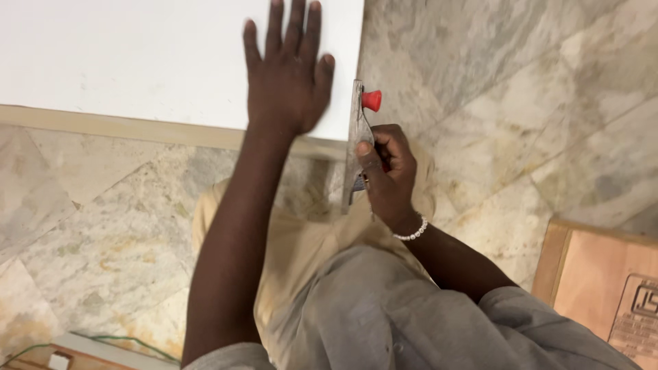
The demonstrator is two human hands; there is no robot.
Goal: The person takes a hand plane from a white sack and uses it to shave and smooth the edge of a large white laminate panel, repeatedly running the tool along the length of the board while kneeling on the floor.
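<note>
While the left hand [286, 75] presses the white board [137, 62], the right hand [389, 171] grips a hand plane [356, 137].

Looks like a carpentry worksite: marble-tiled floor [521, 103], white laminated board [137, 55], hand plane [356, 144], plywood sheet [603, 274].

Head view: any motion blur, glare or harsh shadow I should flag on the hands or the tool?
Head view: left hand, flat on the white board, is slightly soft at the fingertips; right hand and its metal hand plane with the red knob are sharper. Light is even and diffuse; no glare, only faint shadows on the marble floor.
</note>
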